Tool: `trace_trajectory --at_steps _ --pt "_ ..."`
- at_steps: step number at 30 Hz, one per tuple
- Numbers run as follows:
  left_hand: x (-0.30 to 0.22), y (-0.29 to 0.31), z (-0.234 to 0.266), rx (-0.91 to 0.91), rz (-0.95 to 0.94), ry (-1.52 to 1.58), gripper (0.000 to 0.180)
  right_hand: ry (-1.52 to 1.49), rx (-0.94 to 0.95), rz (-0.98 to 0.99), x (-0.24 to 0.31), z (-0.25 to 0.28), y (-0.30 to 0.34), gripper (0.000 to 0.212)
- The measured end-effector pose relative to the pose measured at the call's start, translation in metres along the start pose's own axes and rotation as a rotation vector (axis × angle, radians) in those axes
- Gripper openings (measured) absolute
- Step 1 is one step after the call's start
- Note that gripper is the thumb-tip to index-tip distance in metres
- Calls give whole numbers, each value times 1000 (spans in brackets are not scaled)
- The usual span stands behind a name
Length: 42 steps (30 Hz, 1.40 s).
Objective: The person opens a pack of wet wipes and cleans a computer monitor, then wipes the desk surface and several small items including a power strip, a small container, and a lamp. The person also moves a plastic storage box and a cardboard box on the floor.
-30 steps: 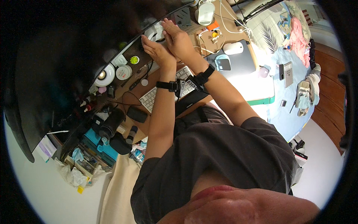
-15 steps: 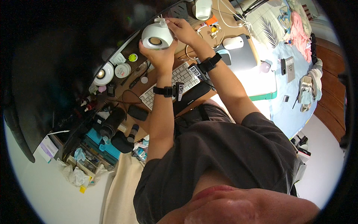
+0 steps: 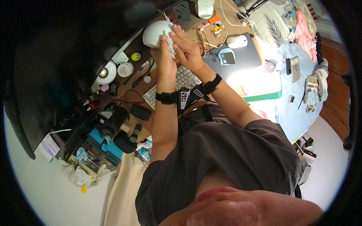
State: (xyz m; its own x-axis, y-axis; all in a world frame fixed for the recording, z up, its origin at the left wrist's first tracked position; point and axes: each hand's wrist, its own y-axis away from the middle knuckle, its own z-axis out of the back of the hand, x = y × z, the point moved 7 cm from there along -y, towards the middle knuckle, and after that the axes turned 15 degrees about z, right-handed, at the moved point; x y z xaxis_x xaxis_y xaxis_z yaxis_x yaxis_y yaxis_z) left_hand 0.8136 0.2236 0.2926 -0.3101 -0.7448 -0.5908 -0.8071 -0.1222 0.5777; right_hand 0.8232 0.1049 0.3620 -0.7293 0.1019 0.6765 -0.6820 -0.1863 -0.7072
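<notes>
A white round speaker [image 3: 154, 34] is raised over the back of the desk, its pale curved shell turned up. My left hand [image 3: 166, 62] grips it from the near side, thumb up along its edge. Against its right side lies my right hand [image 3: 188, 51], fingers fairly straight and close together. A thin white tissue [image 3: 170, 44] shows between the two hands, pressed onto the speaker; much of it is hidden under the fingers. The speaker's dark round front is mostly out of sight.
A similar white round speaker [image 3: 108, 74] stands left on the desk, beside a white round tub [image 3: 125, 69]. Below my hands is a white keyboard [image 3: 185, 78]. To the right lie a white mouse [image 3: 236, 42] on a dark mat [image 3: 247, 56] and loose cables. A large dark monitor [image 3: 83, 49] borders the far left.
The speaker has been turned, so its dark round front no longer faces up. My right hand has moved from its top down to its right side, pressing the tissue there.
</notes>
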Motion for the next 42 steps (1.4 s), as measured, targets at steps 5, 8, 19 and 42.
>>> trace_trajectory --at_steps 5,8,19,42 --pt "-6 16 4 -145 -187 -143 101 -1 310 22 -14 3 -25 44" --pt "-14 21 -3 -133 -284 -307 106 -110 363 37 -24 6 -38 42" --pt "-8 43 -18 -307 -493 -763 121 -123 396 -149 -42 1 -39 37" --pt "-9 43 -12 -45 -471 -837 120 -244 56 -531 -62 31 -13 51"
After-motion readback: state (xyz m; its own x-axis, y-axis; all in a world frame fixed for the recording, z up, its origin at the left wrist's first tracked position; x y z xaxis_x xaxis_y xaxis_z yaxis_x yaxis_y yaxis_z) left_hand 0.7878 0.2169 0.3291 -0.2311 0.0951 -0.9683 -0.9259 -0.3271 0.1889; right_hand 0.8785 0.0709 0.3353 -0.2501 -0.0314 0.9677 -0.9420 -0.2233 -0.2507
